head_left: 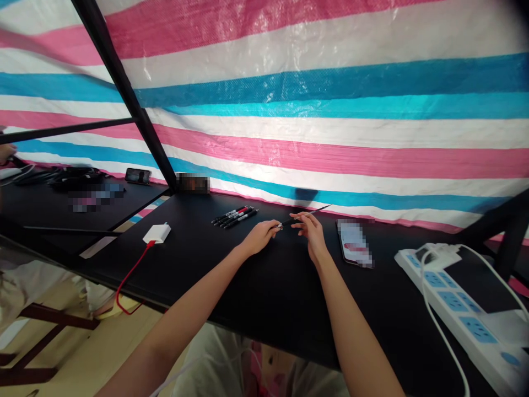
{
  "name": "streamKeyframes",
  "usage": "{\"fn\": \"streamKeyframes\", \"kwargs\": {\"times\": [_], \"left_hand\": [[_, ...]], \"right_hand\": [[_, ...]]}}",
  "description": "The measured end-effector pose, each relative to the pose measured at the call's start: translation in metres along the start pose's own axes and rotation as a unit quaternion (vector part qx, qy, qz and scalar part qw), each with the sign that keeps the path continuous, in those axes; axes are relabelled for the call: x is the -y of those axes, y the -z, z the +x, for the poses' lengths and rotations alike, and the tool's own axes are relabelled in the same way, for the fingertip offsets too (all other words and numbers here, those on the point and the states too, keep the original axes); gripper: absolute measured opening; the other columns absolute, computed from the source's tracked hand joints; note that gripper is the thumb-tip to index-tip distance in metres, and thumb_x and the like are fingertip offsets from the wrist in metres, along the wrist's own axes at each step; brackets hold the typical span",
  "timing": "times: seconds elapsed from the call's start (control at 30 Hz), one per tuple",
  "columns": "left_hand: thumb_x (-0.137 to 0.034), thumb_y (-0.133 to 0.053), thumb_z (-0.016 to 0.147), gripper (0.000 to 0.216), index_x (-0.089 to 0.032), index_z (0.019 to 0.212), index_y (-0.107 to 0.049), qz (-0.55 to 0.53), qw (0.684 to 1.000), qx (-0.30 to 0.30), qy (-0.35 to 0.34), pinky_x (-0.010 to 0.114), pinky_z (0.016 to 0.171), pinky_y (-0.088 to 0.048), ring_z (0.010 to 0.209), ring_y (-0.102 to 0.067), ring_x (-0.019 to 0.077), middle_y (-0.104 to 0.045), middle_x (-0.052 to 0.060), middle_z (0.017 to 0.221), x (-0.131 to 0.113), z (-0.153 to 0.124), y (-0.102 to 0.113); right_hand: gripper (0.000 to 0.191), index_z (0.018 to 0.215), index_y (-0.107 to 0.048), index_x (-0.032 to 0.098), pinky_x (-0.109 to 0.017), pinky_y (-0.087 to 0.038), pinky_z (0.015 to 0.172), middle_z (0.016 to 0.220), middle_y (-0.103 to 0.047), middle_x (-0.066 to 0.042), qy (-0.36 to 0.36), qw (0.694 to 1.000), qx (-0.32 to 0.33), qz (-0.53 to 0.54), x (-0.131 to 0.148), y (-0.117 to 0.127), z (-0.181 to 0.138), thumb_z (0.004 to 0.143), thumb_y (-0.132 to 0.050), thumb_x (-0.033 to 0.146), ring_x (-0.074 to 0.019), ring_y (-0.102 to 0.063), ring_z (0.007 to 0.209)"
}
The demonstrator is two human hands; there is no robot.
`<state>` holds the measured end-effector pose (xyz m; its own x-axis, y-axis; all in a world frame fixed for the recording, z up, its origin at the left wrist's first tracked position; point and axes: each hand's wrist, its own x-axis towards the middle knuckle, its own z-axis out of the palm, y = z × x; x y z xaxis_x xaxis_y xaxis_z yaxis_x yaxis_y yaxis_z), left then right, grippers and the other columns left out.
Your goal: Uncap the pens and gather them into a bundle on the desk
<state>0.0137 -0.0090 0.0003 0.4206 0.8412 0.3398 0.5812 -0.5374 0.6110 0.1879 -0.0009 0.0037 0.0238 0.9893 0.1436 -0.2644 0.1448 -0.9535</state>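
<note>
My left hand (263,236) is closed, thumb and fingertips pinching a small piece with a shiny end, which looks like part of a pen (286,223). A short dark stretch of it points from those fingertips toward my right hand (309,230). That hand has its fingers bent around a thin dark stick, like a pen refill (322,209), whose narrow end sticks out to the upper right. Whether the two pieces are joined I cannot tell. Left of my hands, several pens (235,216) lie side by side on the black table (264,292), one showing red.
To the right are a phone (354,242) and a white power strip (450,300) with cables. A white charger (157,234) with a red cable lies left. A striped sheet (314,132) hangs behind, and a black metal frame (142,121) divides off another table.
</note>
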Motion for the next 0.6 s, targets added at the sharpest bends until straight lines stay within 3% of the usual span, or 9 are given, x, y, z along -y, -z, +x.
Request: {"fn": "streamKeyframes", "kwargs": {"times": [0.3,0.6], "left_hand": [[-0.028,-0.035,0.085,0.024,-0.016,0.092,-0.055,-0.038,0.999,0.002,0.006,0.021,0.066,-0.038,0.063,-0.048,0.0098,-0.052,-0.002,0.066,-0.0062,0.0001,0.0015],[-0.032,-0.035,0.085,0.027,-0.016,0.093,-0.055,-0.058,0.998,0.000,0.018,0.022,0.068,-0.038,0.064,-0.049,0.0102,-0.053,-0.002,0.066,-0.0063,0.0018,0.0001]], "right_hand": [[0.027,0.080,-0.057,0.020,-0.019,-0.029,0.037,0.095,-0.066,-0.005,0.004,1.000,0.002,0.003,-0.0007,0.0011,0.0012,0.068,-0.053,0.044,-0.0109,-0.058,0.054],[0.024,0.078,-0.056,0.020,-0.020,-0.033,0.040,0.093,-0.066,-0.006,0.006,1.000,0.003,0.021,0.0005,-0.0012,-0.0001,0.070,-0.053,0.043,-0.0132,-0.061,0.058]]}}
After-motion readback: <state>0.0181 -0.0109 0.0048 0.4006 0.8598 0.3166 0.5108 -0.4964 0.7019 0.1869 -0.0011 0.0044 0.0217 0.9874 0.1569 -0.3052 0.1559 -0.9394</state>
